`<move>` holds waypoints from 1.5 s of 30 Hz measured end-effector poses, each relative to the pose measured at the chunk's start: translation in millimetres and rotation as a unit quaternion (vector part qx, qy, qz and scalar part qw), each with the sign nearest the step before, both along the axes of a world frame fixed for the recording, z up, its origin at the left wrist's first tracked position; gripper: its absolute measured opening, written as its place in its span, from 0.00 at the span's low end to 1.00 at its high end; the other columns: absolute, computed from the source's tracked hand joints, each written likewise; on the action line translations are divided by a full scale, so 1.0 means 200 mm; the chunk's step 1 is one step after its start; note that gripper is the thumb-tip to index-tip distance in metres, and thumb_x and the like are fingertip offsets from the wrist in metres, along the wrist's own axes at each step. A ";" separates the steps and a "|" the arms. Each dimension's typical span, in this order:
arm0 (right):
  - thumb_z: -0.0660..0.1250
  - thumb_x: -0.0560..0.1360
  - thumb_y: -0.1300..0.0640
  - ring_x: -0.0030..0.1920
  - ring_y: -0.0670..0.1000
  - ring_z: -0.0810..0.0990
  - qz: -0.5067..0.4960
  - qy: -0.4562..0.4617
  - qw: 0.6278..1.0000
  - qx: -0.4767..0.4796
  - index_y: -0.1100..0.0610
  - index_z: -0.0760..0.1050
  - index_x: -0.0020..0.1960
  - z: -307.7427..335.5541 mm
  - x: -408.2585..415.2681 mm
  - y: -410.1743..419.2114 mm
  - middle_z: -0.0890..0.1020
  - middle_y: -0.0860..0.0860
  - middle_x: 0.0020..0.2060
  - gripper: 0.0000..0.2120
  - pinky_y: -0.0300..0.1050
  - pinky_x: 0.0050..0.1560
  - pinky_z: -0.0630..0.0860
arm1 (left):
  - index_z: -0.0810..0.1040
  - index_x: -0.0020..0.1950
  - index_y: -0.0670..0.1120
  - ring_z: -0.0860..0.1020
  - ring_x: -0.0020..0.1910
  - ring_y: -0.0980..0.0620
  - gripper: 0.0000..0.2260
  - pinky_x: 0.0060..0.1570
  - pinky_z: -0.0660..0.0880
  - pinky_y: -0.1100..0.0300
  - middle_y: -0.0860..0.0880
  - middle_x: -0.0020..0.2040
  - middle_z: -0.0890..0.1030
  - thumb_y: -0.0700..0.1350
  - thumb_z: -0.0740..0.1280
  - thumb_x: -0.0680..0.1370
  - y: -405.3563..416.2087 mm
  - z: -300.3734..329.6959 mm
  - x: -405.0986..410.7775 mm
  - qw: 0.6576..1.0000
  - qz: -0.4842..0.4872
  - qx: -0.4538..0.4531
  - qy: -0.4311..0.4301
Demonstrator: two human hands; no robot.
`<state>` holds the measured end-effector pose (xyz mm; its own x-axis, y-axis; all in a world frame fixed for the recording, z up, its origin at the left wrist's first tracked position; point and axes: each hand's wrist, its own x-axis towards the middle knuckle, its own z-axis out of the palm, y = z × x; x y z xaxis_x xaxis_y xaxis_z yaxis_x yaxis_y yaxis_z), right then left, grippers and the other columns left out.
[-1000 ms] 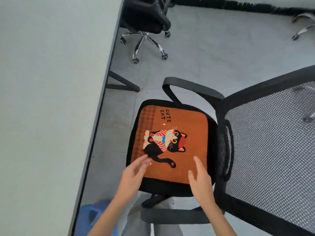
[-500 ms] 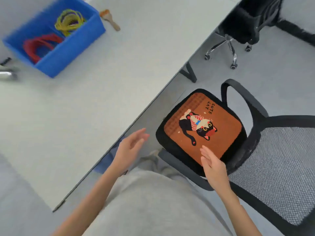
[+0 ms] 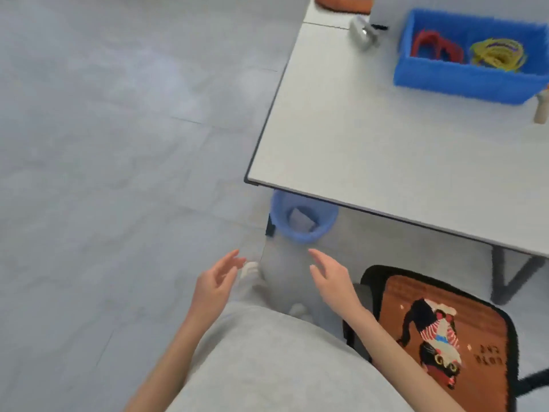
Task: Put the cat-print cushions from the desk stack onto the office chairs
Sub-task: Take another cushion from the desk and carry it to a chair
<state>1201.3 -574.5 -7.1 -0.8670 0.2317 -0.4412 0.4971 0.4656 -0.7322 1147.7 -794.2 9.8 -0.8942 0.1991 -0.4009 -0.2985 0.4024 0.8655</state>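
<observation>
An orange cat-print cushion (image 3: 472, 328) lies flat on the black office chair seat (image 3: 371, 281) at the lower right. At the top edge an orange sliver of the cushion stack (image 3: 341, 0) shows on the white desk (image 3: 371, 138). My left hand (image 3: 215, 285) and my right hand (image 3: 332, 279) hover open over the floor in front of my body, both empty, left of the chair and apart from the cushion.
A blue bin (image 3: 469, 52) with red and yellow bands sits on the desk at upper right, a metal object (image 3: 362, 32) beside it. A blue waste basket (image 3: 303, 220) stands under the desk corner. Grey floor spreads to the left.
My view has swung left, away from the chair toward the desk corner and floor. Both hands have left the cushion and now hang open in front of me.
</observation>
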 end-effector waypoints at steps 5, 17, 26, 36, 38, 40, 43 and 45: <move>0.58 0.77 0.63 0.55 0.51 0.77 0.111 0.061 0.992 -0.017 0.59 0.69 0.67 0.12 -0.49 -0.33 0.79 0.53 0.57 0.18 0.36 0.55 0.66 | 0.71 0.62 0.49 0.79 0.46 0.67 0.15 0.50 0.74 0.70 0.55 0.50 0.80 0.35 0.59 0.78 -0.39 -0.07 0.04 0.977 0.214 0.007 -0.008; 0.60 0.77 0.64 0.57 0.44 0.73 0.068 -0.021 0.994 -0.078 0.58 0.70 0.66 -0.02 -1.18 -0.96 0.76 0.50 0.61 0.17 0.35 0.57 0.66 | 0.72 0.63 0.46 0.79 0.46 0.68 0.14 0.51 0.73 0.71 0.57 0.51 0.79 0.38 0.60 0.78 -1.13 0.02 -0.99 0.973 0.226 0.034 0.023; 0.59 0.77 0.64 0.60 0.47 0.74 0.010 0.030 0.996 -0.080 0.56 0.71 0.65 -0.13 -2.06 -1.02 0.76 0.47 0.58 0.17 0.39 0.61 0.67 | 0.71 0.62 0.52 0.80 0.50 0.64 0.14 0.54 0.74 0.67 0.57 0.52 0.80 0.40 0.58 0.79 -1.12 0.04 -2.19 0.985 0.151 0.051 0.066; 0.59 0.75 0.60 0.57 0.41 0.76 0.066 0.204 0.973 -0.084 0.57 0.73 0.63 0.12 -3.75 -1.08 0.79 0.46 0.55 0.17 0.24 0.58 0.68 | 0.72 0.61 0.53 0.80 0.51 0.62 0.14 0.55 0.74 0.65 0.63 0.48 0.83 0.40 0.58 0.79 -1.17 0.01 -3.20 0.976 0.209 0.024 0.064; 0.58 0.74 0.58 0.58 0.40 0.75 0.050 0.209 0.972 -0.098 0.57 0.73 0.63 0.14 -4.04 -1.06 0.78 0.46 0.55 0.19 0.25 0.59 0.68 | 0.73 0.60 0.54 0.80 0.50 0.63 0.14 0.54 0.74 0.67 0.62 0.48 0.83 0.40 0.58 0.79 -1.17 -0.01 -3.42 0.974 0.217 0.025 0.061; 0.58 0.75 0.59 0.57 0.38 0.75 0.036 0.209 0.972 -0.099 0.58 0.72 0.63 0.12 -4.26 -1.03 0.78 0.47 0.55 0.18 0.24 0.59 0.67 | 0.72 0.62 0.51 0.80 0.49 0.63 0.14 0.53 0.74 0.68 0.57 0.48 0.83 0.40 0.58 0.79 -1.14 -0.02 -3.66 0.974 0.216 0.031 0.058; 0.57 0.73 0.56 0.55 0.29 0.74 -0.020 0.193 0.976 -0.097 0.57 0.73 0.63 0.04 -4.58 -0.93 0.79 0.46 0.55 0.20 0.24 0.57 0.68 | 0.72 0.62 0.50 0.80 0.49 0.61 0.14 0.52 0.74 0.70 0.54 0.51 0.81 0.39 0.58 0.79 -1.04 -0.06 -4.16 0.983 0.166 0.038 0.062; 0.58 0.73 0.56 0.54 0.27 0.73 -0.057 0.171 0.980 -0.088 0.55 0.73 0.63 -0.02 -4.71 -0.85 0.79 0.47 0.55 0.19 0.24 0.58 0.68 | 0.73 0.61 0.51 0.80 0.49 0.61 0.14 0.52 0.75 0.69 0.55 0.50 0.82 0.39 0.58 0.79 -0.93 -0.06 -4.50 0.991 0.112 0.048 0.058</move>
<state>259.8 -745.5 -11.1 -0.9442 0.2811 -0.1716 0.2500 0.2726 -0.9291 247.8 -980.1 -2.8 -0.9593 0.0230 -0.2815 -0.2670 0.2512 0.9304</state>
